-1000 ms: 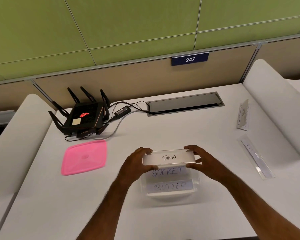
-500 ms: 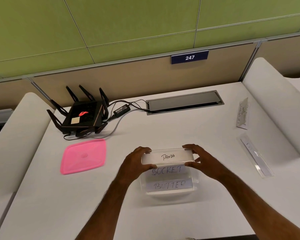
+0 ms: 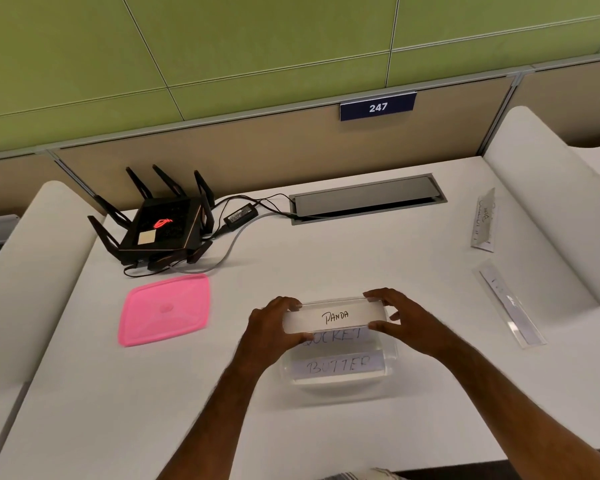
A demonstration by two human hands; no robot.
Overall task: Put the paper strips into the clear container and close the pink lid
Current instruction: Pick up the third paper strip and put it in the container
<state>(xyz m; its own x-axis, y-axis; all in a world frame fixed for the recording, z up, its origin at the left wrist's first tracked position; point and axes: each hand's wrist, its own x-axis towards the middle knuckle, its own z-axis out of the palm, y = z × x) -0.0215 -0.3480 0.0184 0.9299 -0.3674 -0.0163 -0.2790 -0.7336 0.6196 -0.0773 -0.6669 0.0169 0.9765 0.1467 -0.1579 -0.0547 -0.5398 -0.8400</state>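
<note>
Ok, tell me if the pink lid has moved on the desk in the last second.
No. The pink lid lies in the same spot just in front of the black router; only the head camera shifted slightly.

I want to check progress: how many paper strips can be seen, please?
5. The PANDA strip is held over the clear container; the SOCKET strip and BUTTER strip lie inside it; two strips lie on the desk at right. More may be hidden.

Clear glossy plastic container (image 3: 340, 382), white paper strips (image 3: 335, 318), smooth matt pink plastic lid (image 3: 165, 310), matt white desk (image 3: 326, 258).
</note>
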